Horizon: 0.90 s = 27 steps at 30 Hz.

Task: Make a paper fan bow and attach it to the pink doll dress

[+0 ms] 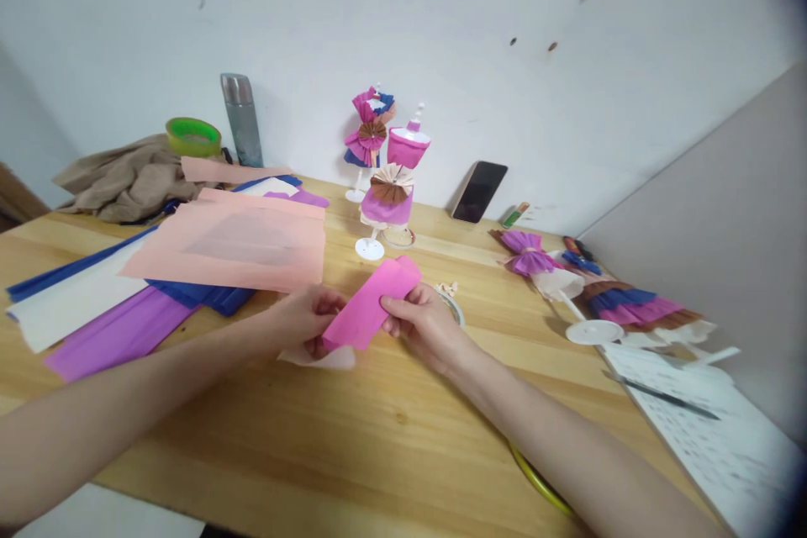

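Observation:
A folded strip of pink crepe paper [373, 303] is held over the wooden table [353, 445] by both hands. My left hand [303, 321] pinches its near left end, fingers closed. My right hand [424, 324] grips its right edge with thumb on top. A small white piece of paper [328, 359] lies on the table under my left hand. A roll of clear tape [455, 308] sits just behind my right hand.
Sheets of peach, blue, white and purple paper [189, 269] lie stacked at the left. Two small mannequins in paper dresses [389, 185] stand at the back, another doll [593, 294] lies at the right. A phone [479, 191] leans on the wall. A flask [241, 119], tape ring [192, 135] and cloth [123, 176] are back left.

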Tool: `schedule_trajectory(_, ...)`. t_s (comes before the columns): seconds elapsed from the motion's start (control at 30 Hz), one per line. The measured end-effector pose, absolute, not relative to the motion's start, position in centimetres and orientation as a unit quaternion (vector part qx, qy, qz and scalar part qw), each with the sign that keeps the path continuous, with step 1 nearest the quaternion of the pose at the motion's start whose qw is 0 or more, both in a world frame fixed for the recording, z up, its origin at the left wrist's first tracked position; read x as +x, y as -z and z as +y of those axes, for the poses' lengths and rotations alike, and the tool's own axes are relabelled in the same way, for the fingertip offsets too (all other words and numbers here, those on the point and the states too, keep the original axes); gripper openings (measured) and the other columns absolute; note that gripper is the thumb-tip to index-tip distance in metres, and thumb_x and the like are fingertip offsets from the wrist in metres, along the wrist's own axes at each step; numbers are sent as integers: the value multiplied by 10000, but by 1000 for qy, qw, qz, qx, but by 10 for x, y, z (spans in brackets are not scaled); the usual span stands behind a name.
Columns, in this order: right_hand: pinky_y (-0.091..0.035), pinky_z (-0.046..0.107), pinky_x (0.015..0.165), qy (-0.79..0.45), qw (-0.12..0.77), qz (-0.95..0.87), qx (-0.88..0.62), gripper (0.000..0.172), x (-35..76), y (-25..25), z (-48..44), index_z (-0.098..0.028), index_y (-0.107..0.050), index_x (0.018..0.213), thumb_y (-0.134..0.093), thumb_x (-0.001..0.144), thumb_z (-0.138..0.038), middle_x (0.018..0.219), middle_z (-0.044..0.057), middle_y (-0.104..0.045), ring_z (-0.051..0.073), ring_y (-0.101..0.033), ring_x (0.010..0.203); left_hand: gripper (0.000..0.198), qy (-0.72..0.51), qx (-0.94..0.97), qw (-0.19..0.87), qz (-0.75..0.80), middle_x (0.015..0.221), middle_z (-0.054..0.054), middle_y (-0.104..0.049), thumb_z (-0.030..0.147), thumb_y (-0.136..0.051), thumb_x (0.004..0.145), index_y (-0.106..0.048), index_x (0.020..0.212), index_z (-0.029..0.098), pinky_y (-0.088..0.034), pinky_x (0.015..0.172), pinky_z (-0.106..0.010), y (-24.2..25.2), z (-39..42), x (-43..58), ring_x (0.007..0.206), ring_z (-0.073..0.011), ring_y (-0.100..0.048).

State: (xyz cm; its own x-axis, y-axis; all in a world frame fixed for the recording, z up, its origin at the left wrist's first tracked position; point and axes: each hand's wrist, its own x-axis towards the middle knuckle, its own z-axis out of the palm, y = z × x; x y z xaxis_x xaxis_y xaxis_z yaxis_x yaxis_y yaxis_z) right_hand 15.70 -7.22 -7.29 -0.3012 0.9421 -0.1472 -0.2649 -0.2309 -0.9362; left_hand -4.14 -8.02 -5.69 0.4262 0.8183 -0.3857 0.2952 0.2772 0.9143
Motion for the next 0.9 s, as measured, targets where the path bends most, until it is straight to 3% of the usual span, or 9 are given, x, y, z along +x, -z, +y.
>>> schedule_trajectory(0.1, -370, 175, 402, -675, 448, -431, -398, 220, 158, 73, -72, -131, -669, 580, -829, 566, -281, 477, 16, -633, 77, -520, 409, 160, -202, 596, 627, 458, 495, 34, -509, 298, -631, 715, -637, 731, 139, -305, 451, -212, 55, -81, -43, 425, -75, -415)
schedule_trajectory(0.3, -373, 177, 426, -659, 433, -458, -410, 226, 158, 77, -73, -124, -670, 634, -812, 586, -293, 524, 24, -658, 83, -550, 444, 386, -245, 630, 588, 445, 570, -3, -542, 513, -564, 790, -555, 658, 151, -373, 523, -241, 46, -79, -48, 522, -117, -494)
schedule_trajectory(0.43, -391, 195, 447, -664, 402, -493, -394, 259, 157, 79, -72, -126, -652, 681, -808, 583, -308, 553, 30, -657, 118, -594, 506, 256, -217, 676, 567, 419, 565, 35, -457, 392, -634, 720, -563, 663, 153, -279, 498, -225, 52, -87, -42, 527, -97, -406)
schedule_trajectory(0.6, -296, 185, 404, -605, 367, -568, -420, 292, 159, 74, -73, -161, -592, 816, -733, 686, -381, 630, -21, -608, 66, -478, 434, 265, -262, 653, 489, 516, 510, 50, -372, 391, -582, 706, -504, 581, 171, -234, 472, -232, 53, -82, -43, 472, -86, -333)
schedule_trajectory(0.67, -288, 186, 425, -547, 319, -643, -430, 237, 159, 71, -76, -165, -578, 778, -693, 731, -367, 604, -41, -548, 59, -425, 448, 278, -299, 660, 406, 557, 515, 43, -386, 420, -562, 718, -529, 593, 174, -256, 477, -238, 44, -74, -53, 479, -98, -358)
schedule_trajectory(0.77, -287, 188, 464, -444, 261, -751, -413, 132, 158, 68, -83, -165, -557, 686, -635, 763, -239, 574, -54, -484, 66, -390, 497, 298, -336, 679, 187, 625, 546, 21, -455, 429, -521, 768, -582, 626, 174, -293, 516, -251, 19, -61, -81, 531, -122, -413)
schedule_trajectory(0.83, -322, 193, 500, -402, 243, -792, -389, 56, 156, 69, -87, -163, -575, 712, -581, 763, -141, 609, -46, -511, 72, -414, 526, 280, -363, 659, -6, 659, 596, 12, -505, 409, -522, 783, -651, 730, 166, -314, 572, -254, 0, -51, -109, 592, -131, -449)
schedule_trajectory(0.9, -364, 199, 544, -381, 231, -816, -367, 94, 155, 70, -89, -160, -588, 759, -540, 756, -80, 673, -30, -559, 79, -456, 562, 324, -358, 607, -118, 699, 659, -1, -546, 400, -493, 812, -688, 862, 146, -310, 593, -246, -15, -41, -142, 619, -126, -438)
